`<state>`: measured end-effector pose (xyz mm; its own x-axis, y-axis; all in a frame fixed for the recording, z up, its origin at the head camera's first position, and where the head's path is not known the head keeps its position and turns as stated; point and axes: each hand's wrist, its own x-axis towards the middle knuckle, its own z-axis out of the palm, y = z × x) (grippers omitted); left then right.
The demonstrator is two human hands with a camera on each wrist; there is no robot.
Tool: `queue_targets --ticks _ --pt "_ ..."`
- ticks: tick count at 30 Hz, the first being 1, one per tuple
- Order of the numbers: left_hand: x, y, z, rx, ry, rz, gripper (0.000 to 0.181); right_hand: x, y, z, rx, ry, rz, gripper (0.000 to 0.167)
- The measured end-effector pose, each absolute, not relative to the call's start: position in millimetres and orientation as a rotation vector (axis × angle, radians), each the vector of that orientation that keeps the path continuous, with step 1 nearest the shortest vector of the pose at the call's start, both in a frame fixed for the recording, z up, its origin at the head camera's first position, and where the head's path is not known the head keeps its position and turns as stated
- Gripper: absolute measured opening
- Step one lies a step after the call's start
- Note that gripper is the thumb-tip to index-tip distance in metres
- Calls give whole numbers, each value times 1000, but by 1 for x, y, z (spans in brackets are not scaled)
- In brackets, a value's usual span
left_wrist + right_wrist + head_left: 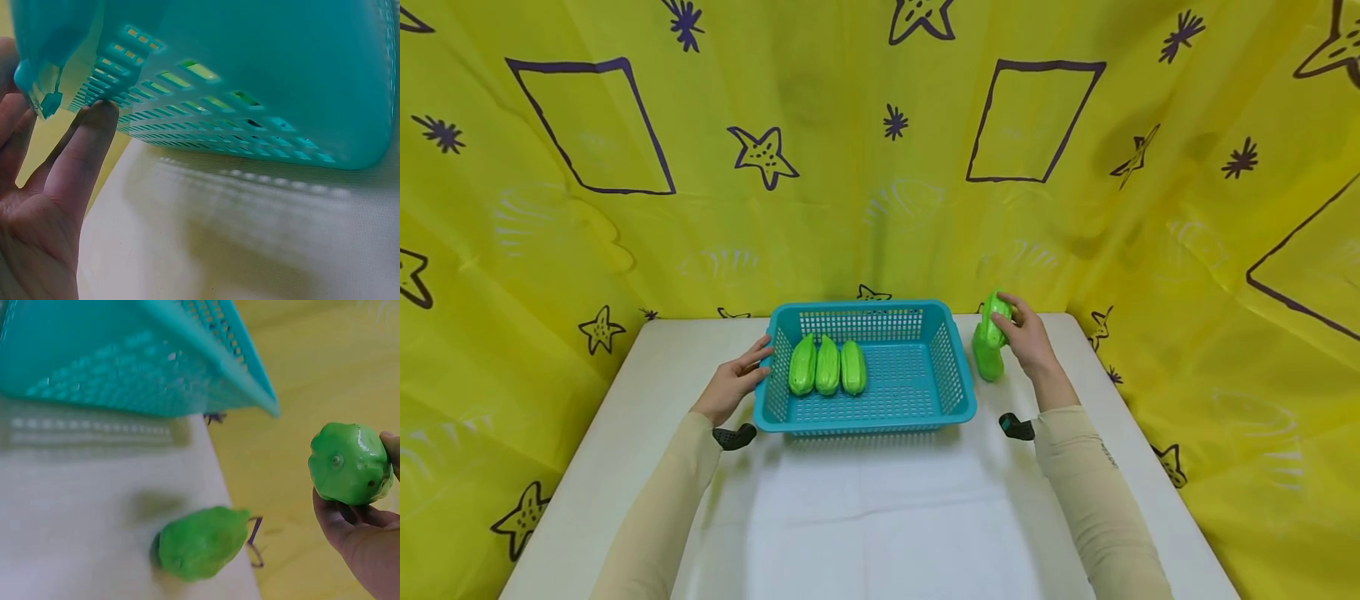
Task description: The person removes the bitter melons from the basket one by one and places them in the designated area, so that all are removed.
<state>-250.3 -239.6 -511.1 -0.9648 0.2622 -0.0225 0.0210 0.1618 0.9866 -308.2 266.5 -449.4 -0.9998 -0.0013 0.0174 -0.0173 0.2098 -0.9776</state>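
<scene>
A teal plastic basket (865,427) with perforated walls stands on the white table, three ridged green papayas (827,367) lying side by side in its left half. At its left end my left hand (735,383) rests with extended fingers against the rim; in the left wrist view a fingertip (103,115) touches the outer wall. To the basket's right, my right hand (1028,337) holds another green papaya (996,321) between thumb and fingers, raised off the table. Below it, one more green papaya (988,360) lies on the table, partly hidden in the head view.
The white table (865,517) extends in front of the basket. Yellow curtains (835,233) with dark star and frame drawings hang behind it and on both sides. A dark device (735,437) sits at the left wrist and another (1017,427) at the right wrist.
</scene>
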Motion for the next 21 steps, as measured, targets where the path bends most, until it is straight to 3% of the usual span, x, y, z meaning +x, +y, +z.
queue_targets --ticks 13,21 --pt "-239 -232 -486 277 2224 1895 52 -312 304 -470 -181 -2478 2002 57" --pt "-247 -236 -502 266 2247 1891 52 -319 319 -490 -124 -2626 1805 54"
